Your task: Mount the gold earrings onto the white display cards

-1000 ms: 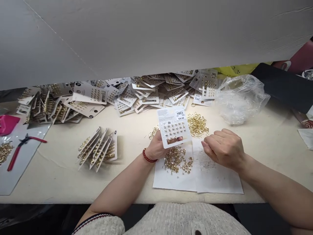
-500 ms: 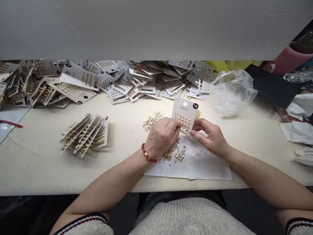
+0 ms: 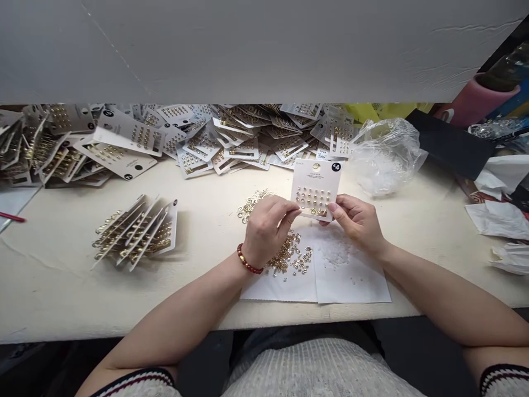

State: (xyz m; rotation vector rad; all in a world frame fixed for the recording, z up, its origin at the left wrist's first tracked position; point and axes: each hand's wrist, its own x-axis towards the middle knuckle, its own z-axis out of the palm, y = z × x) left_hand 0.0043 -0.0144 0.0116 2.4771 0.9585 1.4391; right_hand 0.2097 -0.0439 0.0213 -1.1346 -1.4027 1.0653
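A white earring card with a dark "4" price spot stands upright before me, rows of small studs and a few gold pieces on its face. My right hand grips its lower right side, thumb in front and fingers behind. At the lower left edge, the thumb and forefinger of my left hand are pinched together on the card; any tiny piece between them is hidden. Beneath the hands are a heap of small gold studs and tiny clear bits on white paper. Gold rings lie behind my left hand.
A stack of filled earring cards leans at left. Many more cards pile along the back under a grey overhang. A clear plastic bag, a black card and crumpled white paper are at right. A red pen lies far left.
The card has turned to face me more squarely. My right hand has closed on its right side, and my left fingertips have shifted from its face to its lower left edge.
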